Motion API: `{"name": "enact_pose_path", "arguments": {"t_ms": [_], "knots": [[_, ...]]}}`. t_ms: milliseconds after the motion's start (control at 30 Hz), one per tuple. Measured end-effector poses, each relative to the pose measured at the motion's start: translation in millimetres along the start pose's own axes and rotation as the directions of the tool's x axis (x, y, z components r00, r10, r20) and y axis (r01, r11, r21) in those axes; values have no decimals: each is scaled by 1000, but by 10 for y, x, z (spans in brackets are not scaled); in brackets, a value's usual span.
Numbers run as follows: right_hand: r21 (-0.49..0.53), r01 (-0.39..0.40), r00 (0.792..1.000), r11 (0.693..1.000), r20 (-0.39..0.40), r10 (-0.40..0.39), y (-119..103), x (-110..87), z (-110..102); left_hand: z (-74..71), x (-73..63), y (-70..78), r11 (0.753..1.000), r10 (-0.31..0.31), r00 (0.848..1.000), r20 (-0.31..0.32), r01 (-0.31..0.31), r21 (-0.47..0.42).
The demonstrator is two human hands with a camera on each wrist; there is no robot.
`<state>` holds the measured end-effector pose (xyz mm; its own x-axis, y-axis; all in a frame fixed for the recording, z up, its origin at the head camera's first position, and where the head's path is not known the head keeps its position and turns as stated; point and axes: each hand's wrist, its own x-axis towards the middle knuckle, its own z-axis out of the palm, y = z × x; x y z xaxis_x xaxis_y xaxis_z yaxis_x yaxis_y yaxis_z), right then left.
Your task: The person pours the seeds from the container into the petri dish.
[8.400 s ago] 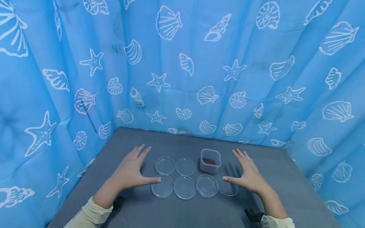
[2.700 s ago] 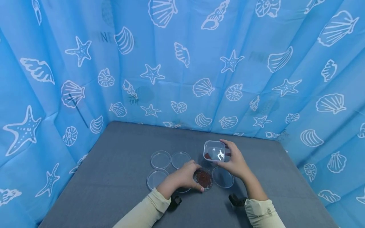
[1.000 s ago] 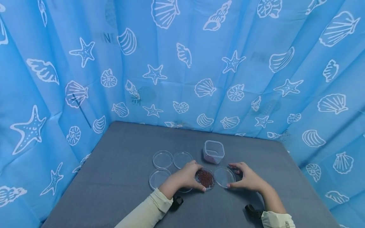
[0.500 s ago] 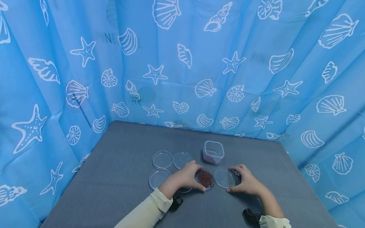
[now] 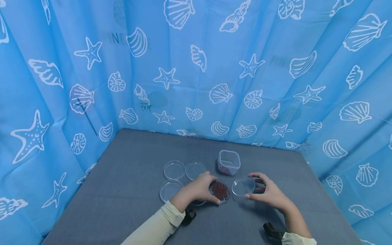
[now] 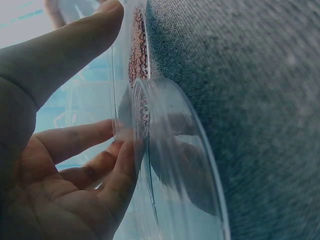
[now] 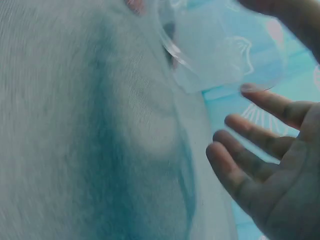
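Note:
My left hand (image 5: 200, 189) holds a clear petri dish (image 5: 219, 191) of reddish-brown granules at its edges, thumb at the near side and fingers at the far side. In the left wrist view those granules (image 6: 138, 55) show through the dish wall, beside my thumb. Farther right, my right hand (image 5: 267, 194) pinches another clear petri dish (image 5: 243, 187) between thumb and fingers. That dish is tilted, with no granules seen in it. The right wrist view has it as a transparent disc (image 7: 225, 50) at the fingertips, with the other fingers spread below.
Behind the dishes stands a square clear plastic tub (image 5: 229, 162), reddish low inside. Other clear petri dishes (image 5: 174, 170) lie to the left, one partly under my left hand. A grey cloth (image 5: 147, 217) covers the table, and a blue shell-print curtain (image 5: 196, 68) hangs behind.
Granules seen only in the tub at first are now in the left-held dish. My right hand has put the tub down, moved to the rightmost dish and just tilted it up.

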<state>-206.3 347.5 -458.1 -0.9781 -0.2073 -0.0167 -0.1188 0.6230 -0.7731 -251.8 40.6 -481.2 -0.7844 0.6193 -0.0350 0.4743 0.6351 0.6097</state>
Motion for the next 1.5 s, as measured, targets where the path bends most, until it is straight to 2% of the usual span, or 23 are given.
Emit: {"name": "enact_pose_path", "arguments": {"t_ms": [200,433,533,767,900,1000,1333,1500], "knots": [[205,107,994,973,-37,-101,-70,-11,73,3,-6,-5,1000,3,1000,-6,-3,1],[238,165,985,957,-81,-150,-117,21,159,27,-6,-26,1000,-2,1000,1,2,-6],[207,161,985,965,-96,-144,-120,37,182,31,-8,-30,1000,-12,1000,5,12,-6],[96,162,985,982,-67,-156,-120,88,236,13,-11,-25,1000,-10,1000,7,10,-11],[-10,152,987,988,-53,-152,-153,109,280,0,-12,-24,1000,-5,1000,10,5,-7],[-71,153,987,986,-41,-156,-189,111,308,-17,-8,-17,1000,-5,1000,16,5,-1],[-163,175,984,971,2,-177,-172,182,409,-54,-27,12,1000,4,1000,18,-5,15],[-202,213,977,956,37,-210,-181,210,449,-57,-22,-8,1000,14,1000,28,-14,6]]}}
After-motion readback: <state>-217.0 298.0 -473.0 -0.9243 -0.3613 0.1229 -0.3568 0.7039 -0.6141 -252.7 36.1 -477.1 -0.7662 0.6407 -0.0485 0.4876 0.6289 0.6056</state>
